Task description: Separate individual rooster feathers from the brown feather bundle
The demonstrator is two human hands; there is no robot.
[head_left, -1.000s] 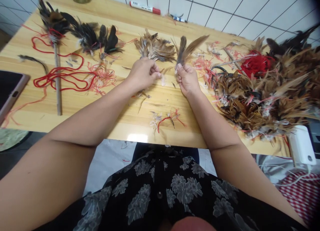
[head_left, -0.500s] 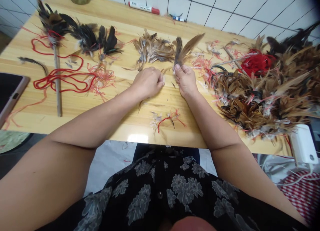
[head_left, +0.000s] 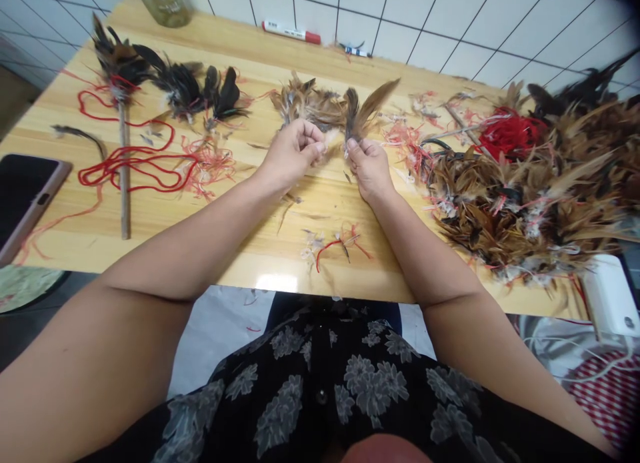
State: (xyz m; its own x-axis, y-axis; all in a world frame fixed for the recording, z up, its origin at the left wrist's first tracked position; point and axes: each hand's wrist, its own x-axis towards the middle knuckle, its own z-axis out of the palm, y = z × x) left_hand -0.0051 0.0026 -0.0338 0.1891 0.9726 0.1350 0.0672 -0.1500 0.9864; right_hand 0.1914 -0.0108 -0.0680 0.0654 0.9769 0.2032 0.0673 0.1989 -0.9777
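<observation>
My right hand (head_left: 369,168) pinches the quills of a small bunch of brown and dark feathers (head_left: 364,109), which fan upward from my fingertips. My left hand (head_left: 291,153) is closed beside it, fingertips pinched on a pale fluffy bit (head_left: 331,138) at the base of that bunch. Both hands hover over the middle of the wooden table (head_left: 165,216). Just behind them lies a loose pile of brown feathers (head_left: 305,103).
A big heap of brown feathers with red thread (head_left: 525,189) fills the right side. Left lie black feathers (head_left: 200,89), a stick with a feather tuft (head_left: 123,156), red cord (head_left: 130,166) and a phone (head_left: 23,196). A marker (head_left: 291,31) lies by the tiled wall.
My left hand rose from the table and pinched the fluffy base by the bunch. My right hand with its feathers hardly moved. The view shifted slightly.
</observation>
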